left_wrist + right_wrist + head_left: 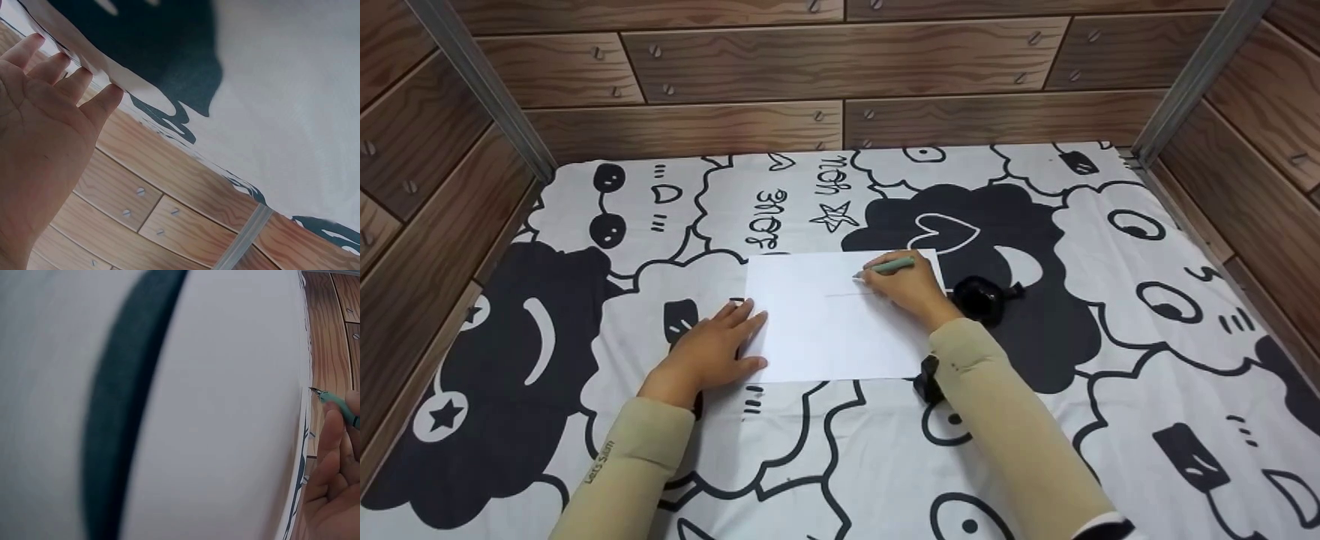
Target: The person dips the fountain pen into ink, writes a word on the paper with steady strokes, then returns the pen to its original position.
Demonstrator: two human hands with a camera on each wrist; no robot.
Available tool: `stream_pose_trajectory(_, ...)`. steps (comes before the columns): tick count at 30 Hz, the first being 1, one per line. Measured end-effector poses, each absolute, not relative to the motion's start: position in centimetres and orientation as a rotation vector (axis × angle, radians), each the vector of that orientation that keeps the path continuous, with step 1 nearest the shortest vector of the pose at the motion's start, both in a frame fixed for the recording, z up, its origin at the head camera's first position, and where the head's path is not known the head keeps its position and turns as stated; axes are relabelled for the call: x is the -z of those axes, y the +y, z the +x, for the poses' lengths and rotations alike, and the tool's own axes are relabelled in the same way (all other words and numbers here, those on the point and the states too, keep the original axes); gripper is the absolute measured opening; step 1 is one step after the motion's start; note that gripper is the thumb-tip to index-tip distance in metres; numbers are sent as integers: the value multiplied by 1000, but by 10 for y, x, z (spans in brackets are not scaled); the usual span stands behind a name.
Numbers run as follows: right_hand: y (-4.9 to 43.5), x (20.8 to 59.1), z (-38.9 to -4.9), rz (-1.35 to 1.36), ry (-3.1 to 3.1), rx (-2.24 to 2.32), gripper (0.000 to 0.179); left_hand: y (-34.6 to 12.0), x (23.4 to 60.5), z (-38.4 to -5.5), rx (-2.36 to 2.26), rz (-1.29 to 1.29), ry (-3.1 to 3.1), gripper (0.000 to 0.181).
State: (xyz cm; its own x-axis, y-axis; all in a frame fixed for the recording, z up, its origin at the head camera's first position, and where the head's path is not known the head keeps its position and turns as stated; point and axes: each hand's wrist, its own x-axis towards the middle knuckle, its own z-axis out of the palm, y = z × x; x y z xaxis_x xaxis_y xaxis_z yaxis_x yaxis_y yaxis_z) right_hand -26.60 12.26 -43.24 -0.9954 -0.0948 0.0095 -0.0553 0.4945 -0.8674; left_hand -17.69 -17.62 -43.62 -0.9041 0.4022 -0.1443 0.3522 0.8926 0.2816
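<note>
A white sheet of paper (810, 322) lies on the patterned cloth in front of me. My right hand (911, 289) pinches a green pen (894, 265) over the upper right part of the sheet, its tip right at the paper. The right wrist view also shows the pen (336, 405), with a dark pointed tip, between thumb and fingers. A thin faint line (846, 295) runs across the paper just below the pen tip. My left hand (716, 345) rests at the sheet's left edge with fingers spread, fingertips on the paper. In the left wrist view that hand (45, 124) shows its palm side.
A black-and-white cartoon cloth (810, 442) covers the surface. Black wrist gear (979, 300) sits beside my right wrist, with another black piece (928, 381) under the forearm. Wood-patterned walls (840, 64) and grey corner posts (484, 82) enclose the back and sides.
</note>
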Motion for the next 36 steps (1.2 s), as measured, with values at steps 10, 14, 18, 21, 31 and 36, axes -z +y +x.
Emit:
stream_pose_trajectory(10,122,434,-265,-136,2688,1533,11,-174,436,-177,-361,567,2853,69)
stream_pose_trajectory(14,122,435,-264,-133,2693,1532,11,-173,435,-177,-364,560,2845,70)
stream_pose_trajectory(18,122,435,-262,-125,2680,1526,11,-173,435,-177,-366,557,2842,70)
stream_pose_trajectory(21,122,434,-261,-134,2669,1520,11,-174,435,-177,-364,560,2844,69)
stream_pose_trajectory(31,123,436,-256,-254,2612,1530,10,-176,436,-176,-386,583,2845,68)
stream_pose_trajectory(36,123,438,-256,-285,2586,1503,9,-176,435,-176,-383,577,2844,68)
